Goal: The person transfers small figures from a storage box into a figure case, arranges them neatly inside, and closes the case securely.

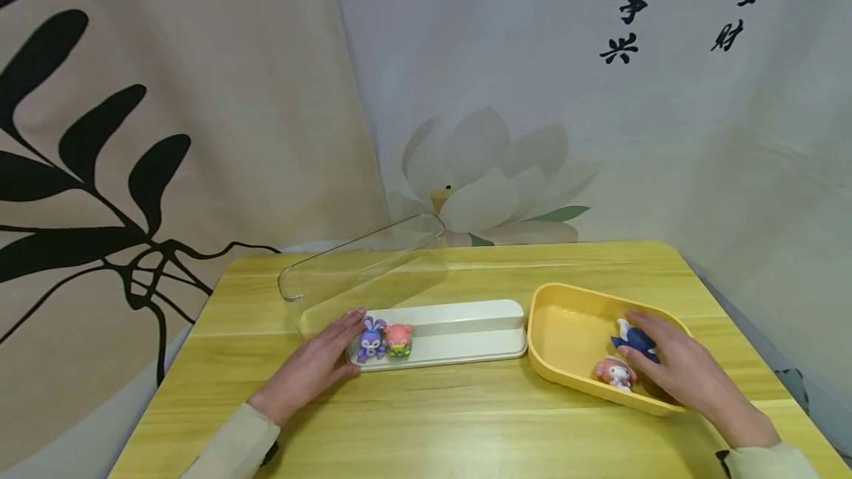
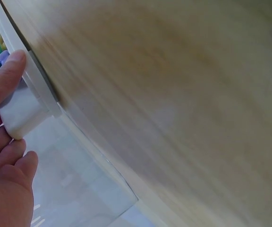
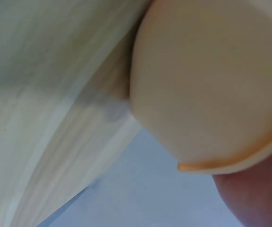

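Observation:
A long white tray (image 1: 459,349) lies on the table, with a purple rabbit-eared figurine (image 1: 371,341) and a pink-and-green figurine (image 1: 399,338) side by side at its left end. My left hand (image 1: 313,368) grips that end; the left wrist view shows the thumb (image 2: 11,71) on the rim and fingers curled behind. Inside a yellow bin (image 1: 559,331) to the right, my right hand (image 1: 692,372) holds a dark blue and white figurine (image 1: 635,340) between thumb and fingers. A pink-hooded figurine (image 1: 615,373) sits just below it. In the right wrist view, the bin's outer wall (image 3: 207,85) hides the figurines.
A clear plastic cover (image 1: 373,265) stands behind the white tray, near the table's back edge. The wood-grain table (image 1: 426,420) extends in front of the tray. A printed curtain (image 1: 506,80) hangs behind the table.

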Tool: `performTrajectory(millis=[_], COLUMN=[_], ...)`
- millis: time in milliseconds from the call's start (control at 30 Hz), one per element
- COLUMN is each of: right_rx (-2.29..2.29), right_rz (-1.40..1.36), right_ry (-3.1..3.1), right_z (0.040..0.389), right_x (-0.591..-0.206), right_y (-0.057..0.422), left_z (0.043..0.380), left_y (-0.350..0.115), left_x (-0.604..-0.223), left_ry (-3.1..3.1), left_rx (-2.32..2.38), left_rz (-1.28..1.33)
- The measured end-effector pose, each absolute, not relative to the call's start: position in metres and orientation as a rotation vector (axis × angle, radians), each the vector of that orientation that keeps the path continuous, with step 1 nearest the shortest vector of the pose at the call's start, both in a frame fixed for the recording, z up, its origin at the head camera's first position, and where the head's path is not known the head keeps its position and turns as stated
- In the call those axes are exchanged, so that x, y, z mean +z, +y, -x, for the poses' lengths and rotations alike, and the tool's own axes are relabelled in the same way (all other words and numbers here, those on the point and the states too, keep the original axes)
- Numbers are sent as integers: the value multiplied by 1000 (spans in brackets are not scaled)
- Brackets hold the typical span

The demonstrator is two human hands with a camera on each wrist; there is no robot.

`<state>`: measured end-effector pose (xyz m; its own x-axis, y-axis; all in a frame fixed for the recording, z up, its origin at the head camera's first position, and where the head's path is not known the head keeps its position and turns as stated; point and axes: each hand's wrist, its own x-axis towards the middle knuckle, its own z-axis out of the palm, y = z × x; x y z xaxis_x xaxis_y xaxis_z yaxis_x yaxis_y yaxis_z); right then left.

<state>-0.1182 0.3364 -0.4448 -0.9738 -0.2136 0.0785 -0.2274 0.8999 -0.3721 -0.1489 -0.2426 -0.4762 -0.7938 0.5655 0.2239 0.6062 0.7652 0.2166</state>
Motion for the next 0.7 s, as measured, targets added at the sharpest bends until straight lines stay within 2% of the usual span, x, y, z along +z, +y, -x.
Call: performTrajectory(millis=[700], right_rx=[433], right_rz=[-423], right_ry=[-2998], right_z=[125], right_x=[-457], right_y=[342], left_z=[150], left_y=[-243], left_x=[-478], left_ry=[-2808], left_rx=[-396], left_rz=[940])
